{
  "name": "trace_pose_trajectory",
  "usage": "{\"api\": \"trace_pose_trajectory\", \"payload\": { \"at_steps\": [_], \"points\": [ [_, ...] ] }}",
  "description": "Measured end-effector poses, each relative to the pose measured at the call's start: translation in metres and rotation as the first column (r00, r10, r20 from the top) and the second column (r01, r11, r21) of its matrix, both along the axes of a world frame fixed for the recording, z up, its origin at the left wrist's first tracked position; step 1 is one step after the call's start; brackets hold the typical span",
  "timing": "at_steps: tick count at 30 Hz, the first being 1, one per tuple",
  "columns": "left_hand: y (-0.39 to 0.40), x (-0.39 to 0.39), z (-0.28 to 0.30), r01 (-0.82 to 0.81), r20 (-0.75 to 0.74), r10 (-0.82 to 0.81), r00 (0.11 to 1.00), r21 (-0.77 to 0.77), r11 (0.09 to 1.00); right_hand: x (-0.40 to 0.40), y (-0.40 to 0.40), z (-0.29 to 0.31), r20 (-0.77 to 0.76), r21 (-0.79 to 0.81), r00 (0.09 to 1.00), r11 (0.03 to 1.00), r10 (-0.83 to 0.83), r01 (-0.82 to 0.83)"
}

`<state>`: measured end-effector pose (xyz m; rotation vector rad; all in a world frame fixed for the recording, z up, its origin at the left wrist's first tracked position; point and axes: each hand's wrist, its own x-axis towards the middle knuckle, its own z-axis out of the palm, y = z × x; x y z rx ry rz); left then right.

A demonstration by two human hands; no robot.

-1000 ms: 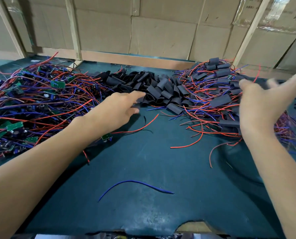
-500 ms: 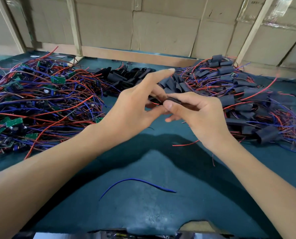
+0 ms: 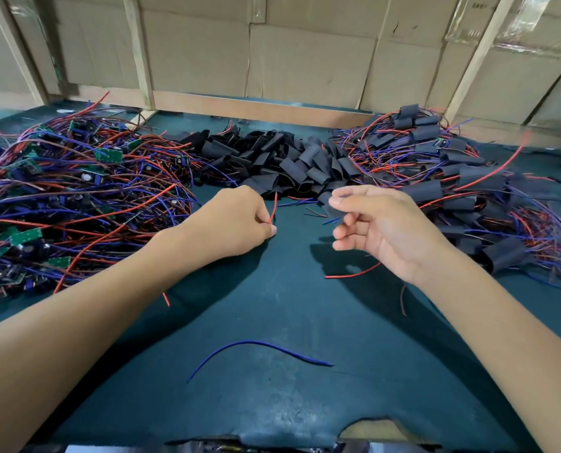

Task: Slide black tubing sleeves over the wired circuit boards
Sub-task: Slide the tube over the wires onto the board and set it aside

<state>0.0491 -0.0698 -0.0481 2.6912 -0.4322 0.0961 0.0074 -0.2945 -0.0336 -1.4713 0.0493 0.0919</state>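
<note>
My left hand (image 3: pixel 240 220) is curled on the green table and grips a wired board hidden in the fist; a red wire (image 3: pixel 274 207) sticks up from the fingers. My right hand (image 3: pixel 380 223) pinches a black tubing sleeve (image 3: pixel 333 209) between thumb and forefinger, a short way right of the red wire. A heap of bare wired circuit boards (image 3: pixel 76 188) lies at the left. Loose black sleeves (image 3: pixel 282 158) are piled at the back middle. Sleeved boards (image 3: pixel 462 178) with red and blue wires lie in a heap at the right.
A loose blue wire (image 3: pixel 259 349) lies on the green mat (image 3: pixel 272 403) near me. A short red wire (image 3: pixel 351 274) lies under my right wrist. Cardboard walls and wooden posts (image 3: pixel 138 50) close off the back of the table.
My hands were together over the sleeve pile; they have drawn apart and come down toward me. The left now rests on the table holding wires, the right keeps a sleeve.
</note>
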Motion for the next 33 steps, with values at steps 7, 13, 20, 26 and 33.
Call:
{"api": "trace_pose_trajectory", "payload": {
  "at_steps": [7, 13, 20, 26, 33],
  "points": [
    [-0.003, -0.001, -0.005, 0.008, 0.017, -0.005, 1.0, -0.202, 0.979, -0.002, -0.003, -0.002, 0.051, 0.002, 0.997, 0.999, 0.053, -0.053],
    [-0.012, -0.004, 0.014, -0.119, -0.267, -0.167, 0.949, -0.794, 0.596, 0.001, -0.004, -0.003, 0.138, 0.001, 0.989, 0.998, 0.055, -0.055],
    [-0.004, -0.013, 0.018, -0.092, -0.325, -0.476, 0.818, -0.889, 0.449, 0.002, -0.004, -0.003, 0.189, 0.014, 0.979, 0.996, 0.082, -0.086],
    [-0.003, -0.01, 0.02, -0.228, -0.387, -0.521, 0.761, -0.911, 0.344, 0.001, -0.005, -0.002, 0.147, -0.009, 0.976, 0.987, 0.157, -0.158],
    [-0.009, -0.014, -0.004, 0.333, 0.262, -0.288, 0.921, -0.148, 0.931, 0.004, -0.011, 0.0, 0.095, 0.02, 0.993, 0.997, -0.07, 0.069]
  ]
}}
